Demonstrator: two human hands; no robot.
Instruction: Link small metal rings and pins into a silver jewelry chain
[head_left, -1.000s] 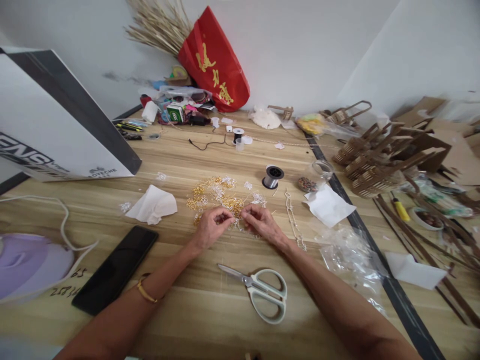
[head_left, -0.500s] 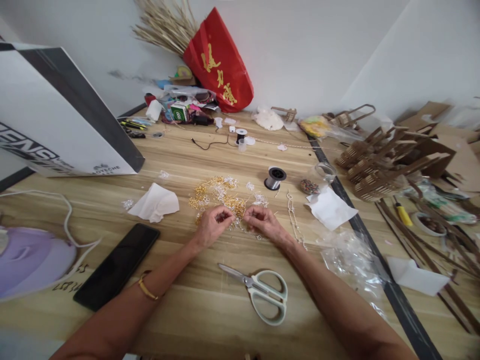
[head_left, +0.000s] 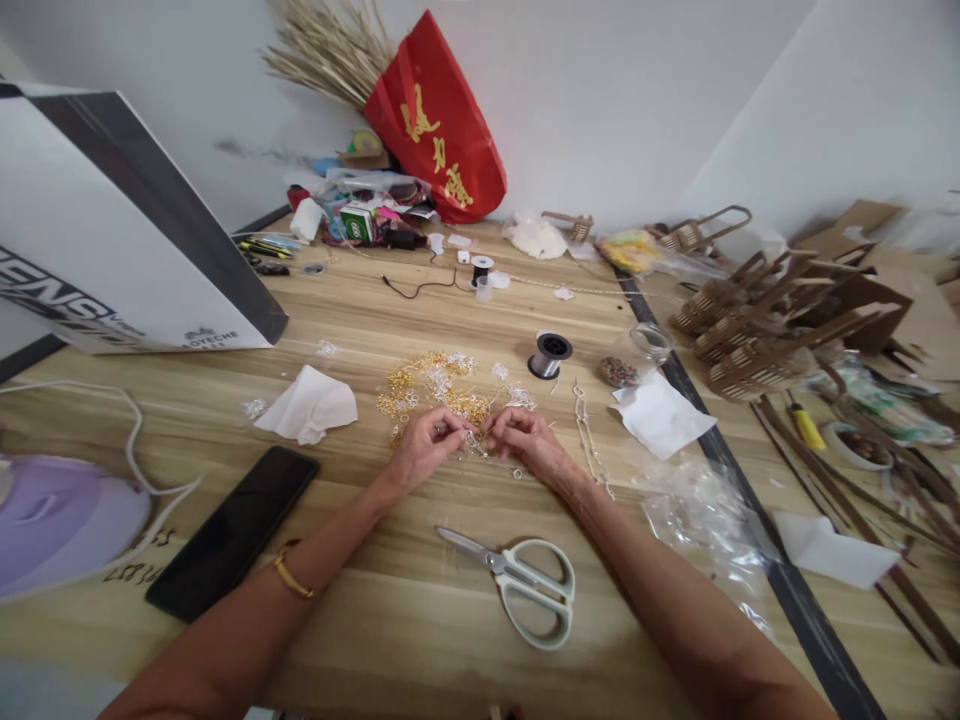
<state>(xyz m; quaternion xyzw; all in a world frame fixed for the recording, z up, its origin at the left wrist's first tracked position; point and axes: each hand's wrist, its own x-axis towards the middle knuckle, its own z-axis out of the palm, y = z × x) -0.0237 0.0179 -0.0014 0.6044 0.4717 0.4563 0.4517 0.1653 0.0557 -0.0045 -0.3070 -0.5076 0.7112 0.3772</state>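
My left hand (head_left: 431, 444) and my right hand (head_left: 526, 440) face each other over the table, fingertips pinched and only a small gap apart. Something small and silvery shows between them, too tiny to name. Just beyond my fingers spreads a heap of gold and silver jewelry findings (head_left: 420, 378), with loose rings among it. A beaded chain (head_left: 589, 435) lies to the right of my right hand. Nearer to me rest scissors (head_left: 517, 580) with pale green handles, blades slightly parted and pointing left. A spool of clear line (head_left: 551, 355) stands behind my right hand.
A black phone (head_left: 232, 535) and a white paper (head_left: 309, 405) lie left. On the right are a jar of beads (head_left: 619, 372), another paper (head_left: 664, 415), clear plastic bags (head_left: 705, 520) and small woven baskets (head_left: 742, 330). A large box (head_left: 135, 230) and a red bag (head_left: 442, 130) stand behind.
Both hands stay over the same spot. The fingertips have shifted slightly, and the small silvery bit between them shows more clearly now. Everything else stays put.
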